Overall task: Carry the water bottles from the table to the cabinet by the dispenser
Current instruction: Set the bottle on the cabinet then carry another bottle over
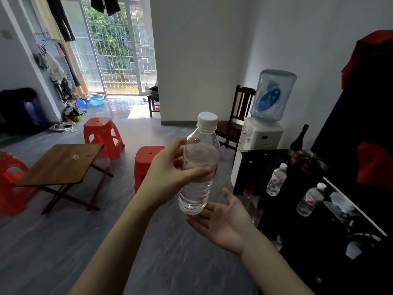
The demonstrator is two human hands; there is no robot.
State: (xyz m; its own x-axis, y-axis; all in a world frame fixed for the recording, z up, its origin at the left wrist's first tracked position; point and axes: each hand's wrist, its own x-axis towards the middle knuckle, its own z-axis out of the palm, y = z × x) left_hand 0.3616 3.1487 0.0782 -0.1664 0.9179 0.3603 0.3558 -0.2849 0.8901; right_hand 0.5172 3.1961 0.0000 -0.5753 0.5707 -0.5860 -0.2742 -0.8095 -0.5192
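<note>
My left hand (170, 169) is shut around the middle of a clear water bottle (197, 179) with a white cap, held upright in mid-air. Just below the bottle's base, my right hand (225, 218) is palm up with fingers spread, holding nothing. Two more water bottles (276, 179) (310, 199) stand on the glossy black cabinet (319, 231) at the right. The water dispenser (261, 137) with its blue jug stands behind the cabinet. The low wooden table (61, 165) at the left carries no bottles.
Red plastic stools (103, 133) (146, 165) (10, 184) ring the table. A dark wooden chair (236, 122) sits by the dispenser. A dark wine bottle (299, 139) and red cloth (374, 162) are on the cabinet. Grey floor lies between table and cabinet.
</note>
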